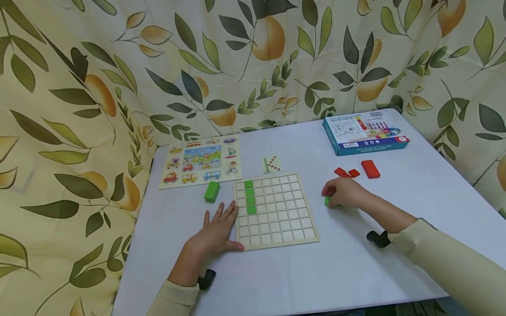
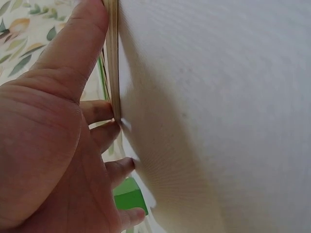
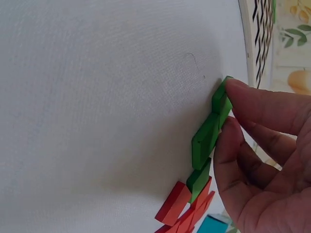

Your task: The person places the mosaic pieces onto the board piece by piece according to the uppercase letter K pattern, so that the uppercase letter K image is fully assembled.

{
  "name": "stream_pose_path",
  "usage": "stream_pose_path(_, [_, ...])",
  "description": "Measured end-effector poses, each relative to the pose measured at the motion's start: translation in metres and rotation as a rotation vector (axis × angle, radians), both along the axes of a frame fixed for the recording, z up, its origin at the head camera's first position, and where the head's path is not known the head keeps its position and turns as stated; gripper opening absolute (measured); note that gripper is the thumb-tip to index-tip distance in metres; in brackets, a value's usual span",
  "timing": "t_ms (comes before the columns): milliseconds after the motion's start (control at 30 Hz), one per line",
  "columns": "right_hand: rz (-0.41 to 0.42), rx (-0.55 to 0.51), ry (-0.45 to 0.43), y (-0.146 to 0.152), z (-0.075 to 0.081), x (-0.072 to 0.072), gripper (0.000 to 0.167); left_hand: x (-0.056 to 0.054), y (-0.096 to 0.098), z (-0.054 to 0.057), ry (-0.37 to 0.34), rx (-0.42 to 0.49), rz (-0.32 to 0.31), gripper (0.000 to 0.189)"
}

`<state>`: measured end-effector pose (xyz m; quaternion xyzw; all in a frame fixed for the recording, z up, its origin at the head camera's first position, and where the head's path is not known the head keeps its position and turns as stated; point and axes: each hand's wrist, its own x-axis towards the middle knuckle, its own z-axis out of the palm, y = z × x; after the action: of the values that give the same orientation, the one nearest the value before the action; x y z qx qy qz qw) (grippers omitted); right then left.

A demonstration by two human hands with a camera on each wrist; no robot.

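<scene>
A wooden grid board (image 1: 276, 216) lies on the table, with a column of several green square tiles (image 1: 251, 200) in its second column from the left. My left hand (image 1: 213, 235) rests at the board's left edge, fingers spread and thumb at the near corner. Just beyond its fingertips is a green block (image 1: 212, 192). To the right of the board, my right hand (image 1: 345, 193) pinches a small green tile (image 3: 222, 97) between thumb and index finger, low at the tabletop. Other green tiles (image 3: 205, 141) lie beside it, mostly hidden by the hand in the head view.
Red tiles (image 1: 354, 173) and a larger red block (image 1: 370, 169) lie beyond my right hand. A blue game box (image 1: 365, 131) stands at the back right. A small pattern card (image 1: 271, 164) lies behind the board, and a picture puzzle board (image 1: 201, 176) is at the back left.
</scene>
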<state>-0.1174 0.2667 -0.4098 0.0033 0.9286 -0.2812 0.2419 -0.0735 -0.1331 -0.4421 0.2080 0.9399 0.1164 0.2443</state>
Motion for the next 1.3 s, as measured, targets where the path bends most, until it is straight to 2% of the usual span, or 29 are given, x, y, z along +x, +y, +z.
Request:
stream_pose_path(300, [0.065,0.049,0.058,-0.007,0.003,0.003,0.031,0.000,0.000,0.001,-0.001,0.000,0.007,0.122])
stream_pose_path(533, [0.091,0.043,0.058,-0.008,0.002,0.003,0.026,0.000,-0.001,0.001,0.004,0.004,-0.001,0.122])
stream_pose_path(733, [0.105,-0.005,0.048,-0.004,0.007,0.001,0.022,0.000,-0.001,0.000,-0.003,0.005,0.002,0.122])
stream_pose_path(967, [0.060,-0.106,0.078,-0.004,0.016,-0.002,0.022,0.000,0.000,0.000,0.005,0.007,0.002,0.121])
stream_pose_path(1300, [-0.061,-0.264,0.074,-0.017,0.009,-0.006,0.030,0.001,0.000,0.000,0.010,0.008,-0.003,0.121])
